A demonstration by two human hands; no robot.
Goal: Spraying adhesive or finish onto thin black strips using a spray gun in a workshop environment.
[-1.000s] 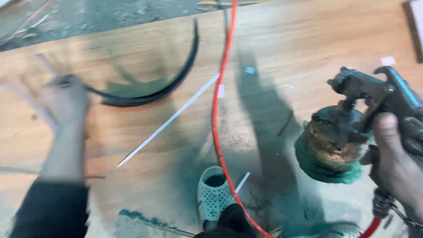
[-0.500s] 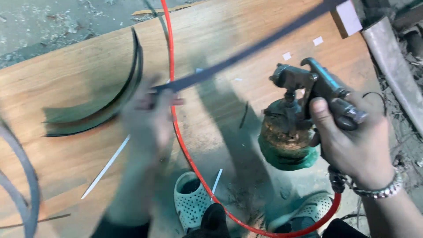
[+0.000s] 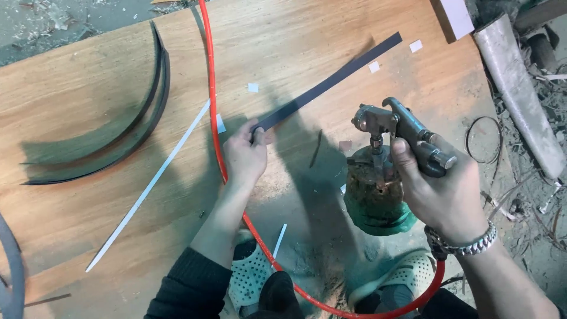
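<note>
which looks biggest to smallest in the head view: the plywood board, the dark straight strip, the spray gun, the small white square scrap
1. plywood board
2. and 3. dark straight strip and spray gun: unsure, the gun is held nearer the camera; the strip is longer, the gun bulkier
4. small white square scrap

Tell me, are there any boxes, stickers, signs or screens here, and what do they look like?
No boxes, signs or screens.
Small white paper scraps: blank squares, like stickers, scattered on the far part of the wooden board.
Spray gun cup: held by the right hand, round, rusty brown over green, no label visible.
</note>
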